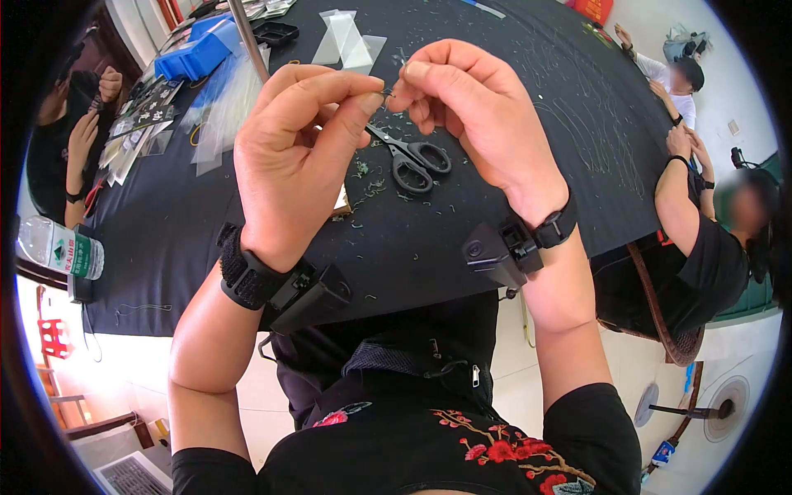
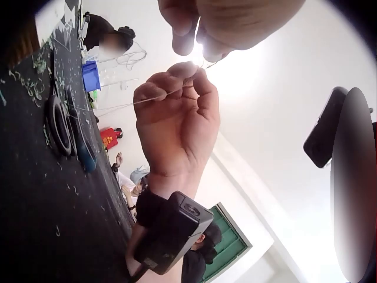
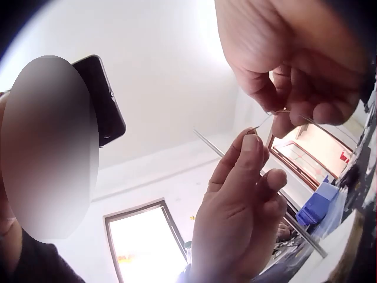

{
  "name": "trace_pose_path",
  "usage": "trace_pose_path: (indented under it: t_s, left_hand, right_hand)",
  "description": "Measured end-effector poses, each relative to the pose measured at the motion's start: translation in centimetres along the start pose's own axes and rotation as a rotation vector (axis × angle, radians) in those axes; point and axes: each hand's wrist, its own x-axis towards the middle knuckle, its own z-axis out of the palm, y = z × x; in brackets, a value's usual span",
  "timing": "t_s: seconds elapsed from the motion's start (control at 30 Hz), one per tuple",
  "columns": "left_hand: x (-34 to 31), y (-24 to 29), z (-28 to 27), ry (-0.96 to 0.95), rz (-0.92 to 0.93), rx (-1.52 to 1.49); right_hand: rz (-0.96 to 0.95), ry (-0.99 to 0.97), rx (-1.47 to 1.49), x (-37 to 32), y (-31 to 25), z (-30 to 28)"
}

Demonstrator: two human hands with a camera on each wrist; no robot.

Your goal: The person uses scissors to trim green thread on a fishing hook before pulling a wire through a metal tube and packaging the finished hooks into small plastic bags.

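Both hands are raised close together over a black-covered table point(image 1: 396, 247). My left hand point(image 1: 301, 157) pinches one end of a thin wire-like strand point(image 3: 264, 121) between thumb and forefinger. Thumb and forefinger of my right hand point(image 1: 487, 115) pinch the same strand a short way off, and its loose length trails across the right fingers in the left wrist view. Below the hands lie black-handled scissors point(image 1: 401, 147), among green scraps point(image 1: 363, 168). Partly hidden under the left hand is a small wooden-edged block point(image 1: 341, 202).
Clear plastic sheets point(image 1: 351, 45) lie at the back, near a blue bin point(image 1: 194, 51) and a metal pole point(image 1: 247, 37). Several fine strands point(image 1: 590, 136) are spread to the right. At the left edge lies a water bottle point(image 1: 62, 247). Other people sit on both sides.
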Motion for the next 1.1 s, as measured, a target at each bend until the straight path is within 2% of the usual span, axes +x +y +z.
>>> trace_pose_path:
  t_s: [0.1, 0.27, 0.5, 0.6, 0.67, 0.7, 0.77, 0.83, 0.9, 1.1]
  left_hand:
    - [0.0, -0.1, 0.1, -0.004, 0.018, 0.008]
    - [0.0, 0.1, 0.0, -0.014, 0.056, 0.028]
    - [-0.1, -0.5, -0.2, -0.058, 0.152, 0.076]
    - [0.0, -0.1, -0.1, -0.037, 0.101, 0.084]
    - [0.0, -0.4, 0.0, -0.021, 0.087, 0.064]
    - [0.0, -0.4, -0.1, -0.005, 0.073, 0.047]
    - [0.1, -0.4, -0.2, -0.003, 0.075, 0.067]
    - [0.0, -0.4, -0.2, -0.004, 0.071, 0.084]
    - [0.1, -0.4, 0.1, 0.089, 0.084, 0.062]
    - [0.0, -0.3, 0.1, 0.102, 0.078, 0.053]
  right_hand:
    - [0.112, -0.037, -0.039, -0.2, -0.3, 0.2]
    - [0.186, -0.083, 0.173, -0.2, -0.2, 0.2]
    - [0.177, -0.067, 0.238, 0.0, -0.1, -0.1]
    - [0.141, -0.001, 0.188, 0.0, 0.2, 0.1]
    - [0.032, 0.130, 0.046, 0.0, 0.0, 0.1]
    - [0.030, 0.125, 0.047, 0.1, -0.1, 0.1]
    - [-0.107, 0.192, 0.000, 0.1, -0.5, -0.1]
    - [-0.109, 0.152, 0.021, 0.0, -0.8, -0.1]
    - [0.020, -0.040, 0.124, -0.4, -1.5, 0.1]
    - [0.115, -0.113, 0.087, -0.5, -1.9, 0.0]
